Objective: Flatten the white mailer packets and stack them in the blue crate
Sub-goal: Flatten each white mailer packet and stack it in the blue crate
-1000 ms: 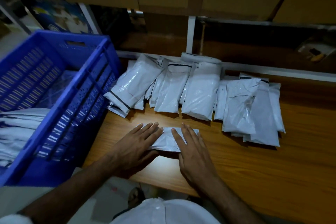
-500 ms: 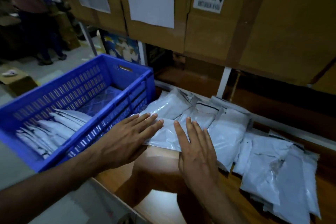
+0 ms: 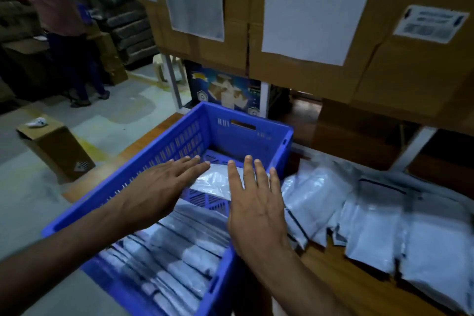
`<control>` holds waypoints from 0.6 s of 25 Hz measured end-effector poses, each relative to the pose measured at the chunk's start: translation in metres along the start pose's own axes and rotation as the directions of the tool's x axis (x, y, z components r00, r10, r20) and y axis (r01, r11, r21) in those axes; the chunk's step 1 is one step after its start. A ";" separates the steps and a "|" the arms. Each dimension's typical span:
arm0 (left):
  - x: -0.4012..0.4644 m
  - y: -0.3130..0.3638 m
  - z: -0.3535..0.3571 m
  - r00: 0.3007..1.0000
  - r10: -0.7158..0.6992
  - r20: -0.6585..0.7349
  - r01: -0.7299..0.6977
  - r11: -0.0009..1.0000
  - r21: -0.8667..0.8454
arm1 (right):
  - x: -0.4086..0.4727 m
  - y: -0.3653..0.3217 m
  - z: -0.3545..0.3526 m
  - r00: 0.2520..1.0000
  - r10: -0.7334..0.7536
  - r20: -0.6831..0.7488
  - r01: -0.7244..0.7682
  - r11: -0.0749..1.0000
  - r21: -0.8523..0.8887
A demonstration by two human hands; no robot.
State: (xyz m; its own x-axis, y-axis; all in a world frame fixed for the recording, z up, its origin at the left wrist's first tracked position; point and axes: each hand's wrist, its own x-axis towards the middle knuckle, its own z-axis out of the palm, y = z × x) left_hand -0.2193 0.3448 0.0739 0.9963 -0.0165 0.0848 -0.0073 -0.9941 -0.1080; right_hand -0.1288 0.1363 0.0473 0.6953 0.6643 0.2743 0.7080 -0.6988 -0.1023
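Observation:
A white mailer packet (image 3: pixel 218 181) hangs flat over the inside of the blue crate (image 3: pixel 246 133), carried between my two hands. My left hand (image 3: pixel 159 187) has straight fingers along the packet's left end. The packet's right end lies under the flat, straight fingers of my right hand (image 3: pixel 256 202). Below them, a row of several flattened packets (image 3: pixel 177 251) fills the near part of the crate. The far part of the crate shows its bare blue floor.
Several loose white packets (image 3: pixel 372 220) lie on the wooden table (image 3: pixel 341 279) right of the crate. Big cardboard boxes (image 3: pixel 384 67) with paper sheets stand behind. A small carton (image 3: pixel 56 149) sits on the floor at left, and a person (image 3: pixel 59 20) stands farther back.
Both hands lifted the packet off the table and moved it left, over the crate's rim and inside. The camera swung left and up with them.

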 end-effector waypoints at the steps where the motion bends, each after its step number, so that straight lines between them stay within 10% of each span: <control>1: 0.000 -0.022 0.007 0.999 0.005 0.047 -0.004 1.000 -0.014 | 0.011 -0.018 0.009 0.999 0.005 0.050 -0.005 1.000 -0.005; 4: 0.010 -0.062 0.033 0.982 0.071 0.176 -0.055 0.994 -0.097 | 0.031 -0.050 0.031 0.931 0.089 0.355 -0.071 0.995 -0.064; 7: 0.035 -0.064 0.066 0.887 0.198 0.417 -0.145 0.977 -0.157 | 0.045 -0.061 0.050 0.708 0.262 0.655 -0.142 0.962 -0.231; 11: 0.048 -0.062 0.105 0.787 0.289 0.545 -0.210 0.956 -0.203 | 0.065 -0.067 0.065 0.418 0.259 0.871 -0.216 0.959 -0.181; 15: 0.043 -0.070 0.116 0.753 0.308 0.581 -0.134 0.937 -0.324 | 0.076 -0.068 0.074 0.346 0.247 0.905 -0.398 0.912 -0.097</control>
State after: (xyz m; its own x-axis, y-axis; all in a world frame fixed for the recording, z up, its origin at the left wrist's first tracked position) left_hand -0.1661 0.4259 -0.0293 0.7983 -0.2568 -0.5448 -0.1678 -0.9635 0.2084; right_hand -0.1148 0.2540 0.0044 0.5278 0.2975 -0.7956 0.3569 -0.9276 -0.1102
